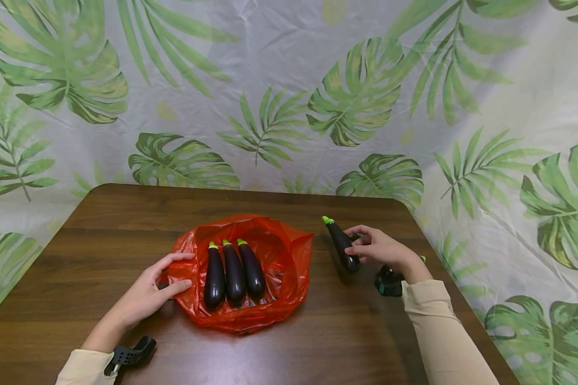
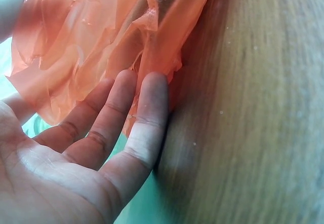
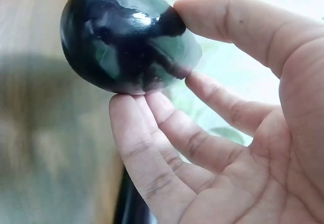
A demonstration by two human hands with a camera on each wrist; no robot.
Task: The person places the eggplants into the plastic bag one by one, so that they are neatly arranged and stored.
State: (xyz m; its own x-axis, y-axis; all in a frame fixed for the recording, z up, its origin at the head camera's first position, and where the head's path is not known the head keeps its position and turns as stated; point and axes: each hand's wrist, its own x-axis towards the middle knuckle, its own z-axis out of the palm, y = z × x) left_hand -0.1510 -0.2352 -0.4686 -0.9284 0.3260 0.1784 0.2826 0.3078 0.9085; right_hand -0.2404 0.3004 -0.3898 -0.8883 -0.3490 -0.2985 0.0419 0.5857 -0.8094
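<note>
Three dark purple eggplants (image 1: 234, 274) with green stem ends lie side by side in an open red plastic bag (image 1: 291, 289). At the bag's left side, my left hand (image 1: 156, 286) holds its rim; in the left wrist view, the fingers (image 2: 152, 102) press against the crinkled outer wall. To the right of the bag, my right hand (image 1: 378, 248) grips another eggplant (image 1: 339, 240) between thumb and fingers, stem pointing away. The right wrist view shows its glossy rounded end (image 3: 126, 36) at the fingertips.
A green stem tip (image 1: 423, 259) shows past my right wrist, its body mostly hidden by the arm. In the right wrist view, a long dark shape (image 3: 132, 201) lies below the hand. The brown wooden table (image 1: 356, 342) ends before a leaf-patterned curtain (image 1: 279, 69).
</note>
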